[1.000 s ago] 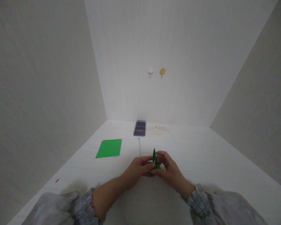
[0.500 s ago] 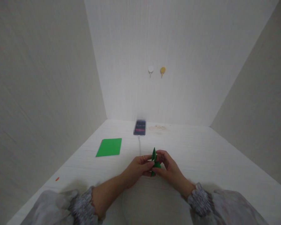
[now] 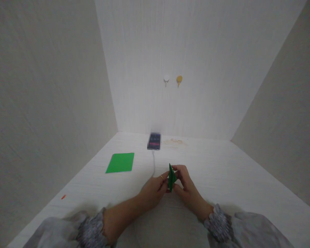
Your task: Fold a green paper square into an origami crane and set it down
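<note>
A small piece of folded green paper (image 3: 171,178) is held upright between both hands, just above the white table. From its left side, my left hand (image 3: 155,191) grips it with closed fingers; a thin ring shows on one finger. My right hand (image 3: 187,184) pinches it from the right, thumb low and forefinger near the top. The fingertips behind the paper are partly hidden. Farther off to the left, a square of green paper (image 3: 120,162) lies flat on the table.
Near the back wall lies a phone (image 3: 154,141) with a blurred screen, its white cable (image 3: 154,163) running toward me. A small orange-red scrap (image 3: 63,197) is at the left. Two hooks, one white (image 3: 166,79) and one yellow (image 3: 179,79), are on the back wall. Side walls enclose the table (image 3: 212,165).
The folded paper has turned and its lower flap, which stuck out to the right, has drawn in. My left hand has shifted slightly, its thumb leaving the paper's front.
</note>
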Demonstrator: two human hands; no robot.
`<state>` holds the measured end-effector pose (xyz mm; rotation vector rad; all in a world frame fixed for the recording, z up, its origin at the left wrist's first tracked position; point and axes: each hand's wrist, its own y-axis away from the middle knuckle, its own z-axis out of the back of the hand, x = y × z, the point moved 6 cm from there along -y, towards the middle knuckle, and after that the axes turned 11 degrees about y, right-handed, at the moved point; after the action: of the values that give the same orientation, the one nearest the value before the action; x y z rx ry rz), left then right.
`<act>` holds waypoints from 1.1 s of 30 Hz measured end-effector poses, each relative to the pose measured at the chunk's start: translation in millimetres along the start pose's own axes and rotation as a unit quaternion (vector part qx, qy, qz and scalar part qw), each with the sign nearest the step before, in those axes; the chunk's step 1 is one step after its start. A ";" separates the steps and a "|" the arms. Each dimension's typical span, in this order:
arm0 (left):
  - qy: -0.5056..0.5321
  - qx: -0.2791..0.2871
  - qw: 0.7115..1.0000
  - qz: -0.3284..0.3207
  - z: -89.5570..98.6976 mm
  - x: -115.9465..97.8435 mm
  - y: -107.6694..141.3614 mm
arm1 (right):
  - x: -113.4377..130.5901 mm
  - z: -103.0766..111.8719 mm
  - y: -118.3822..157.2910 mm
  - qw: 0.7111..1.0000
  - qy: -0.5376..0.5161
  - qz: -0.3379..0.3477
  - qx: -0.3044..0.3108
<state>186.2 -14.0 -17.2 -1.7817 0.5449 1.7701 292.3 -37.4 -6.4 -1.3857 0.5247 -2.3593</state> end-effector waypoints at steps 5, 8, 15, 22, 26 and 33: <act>-0.009 -0.031 0.999 -0.001 4.8 3.8 0.3 | 7.8 -2.1 -1.1 0.999 0.046 0.019 0.002; 0.005 -0.051 0.999 -0.008 7.9 7.0 -1.3 | 12.0 -2.5 -1.4 0.998 0.065 0.021 0.002; -0.081 -0.103 0.991 -0.026 12.6 -1.8 -0.5 | 23.9 -2.7 -0.4 0.996 0.085 0.034 -0.002; -0.157 -0.080 0.982 -0.064 4.0 -15.5 2.8 | 10.2 -2.8 2.0 0.992 0.104 -0.038 -0.064; -0.155 -0.069 0.982 -0.084 2.0 -21.0 5.6 | 5.4 -0.2 1.2 0.990 0.107 -0.046 -0.076; -0.090 -0.096 0.983 -0.124 8.6 -23.7 7.5 | 15.3 7.6 0.5 0.992 0.073 0.031 -0.100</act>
<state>173.8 -16.6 5.9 -1.7053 0.0747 1.8316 292.1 -46.1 8.2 -1.2621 0.8546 -2.4240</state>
